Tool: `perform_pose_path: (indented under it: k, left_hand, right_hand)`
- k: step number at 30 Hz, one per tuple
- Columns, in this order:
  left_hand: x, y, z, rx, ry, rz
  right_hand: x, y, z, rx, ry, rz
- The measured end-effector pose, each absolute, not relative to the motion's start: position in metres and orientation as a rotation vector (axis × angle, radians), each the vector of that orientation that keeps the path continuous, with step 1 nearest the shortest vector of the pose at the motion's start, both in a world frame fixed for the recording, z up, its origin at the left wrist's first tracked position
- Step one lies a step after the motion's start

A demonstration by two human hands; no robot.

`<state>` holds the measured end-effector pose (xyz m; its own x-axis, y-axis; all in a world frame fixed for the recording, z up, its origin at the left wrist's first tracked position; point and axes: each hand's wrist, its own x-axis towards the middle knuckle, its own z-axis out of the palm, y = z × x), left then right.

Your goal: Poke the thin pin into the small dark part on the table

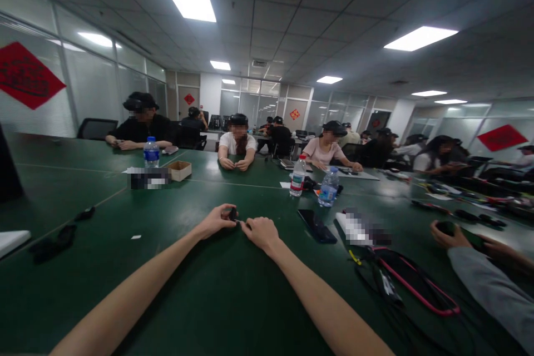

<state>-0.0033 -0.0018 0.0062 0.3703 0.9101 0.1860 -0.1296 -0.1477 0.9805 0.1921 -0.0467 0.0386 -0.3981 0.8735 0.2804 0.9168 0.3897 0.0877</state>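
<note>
Over the middle of the green table, my two hands meet nearly fingertip to fingertip. My left hand is closed, its thumb and fingers round a small dark object whose kind I cannot make out. Close by on the right, my right hand has its fingers bent and pressed together by that object. A tiny pale bit shows between the two hands, too small to name; what the right fingertips grip is hidden.
Right of my hands lie a black phone, a pink-edged black pouch and cables. Beyond stand a red-capped bottle, a blue-capped bottle and a small open box. A co-worker's grey sleeve reaches in at right.
</note>
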Motion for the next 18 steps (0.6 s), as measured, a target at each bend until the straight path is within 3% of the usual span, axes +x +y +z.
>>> perform_pose_path:
  k: [18]
  left_hand:
    - [-0.0032,-0.0071,0.0094,1.472,0.865,1.122]
  right_hand:
    - [0.1889,-0.0496,0.0360,-1.644,-2.438,-0.337]
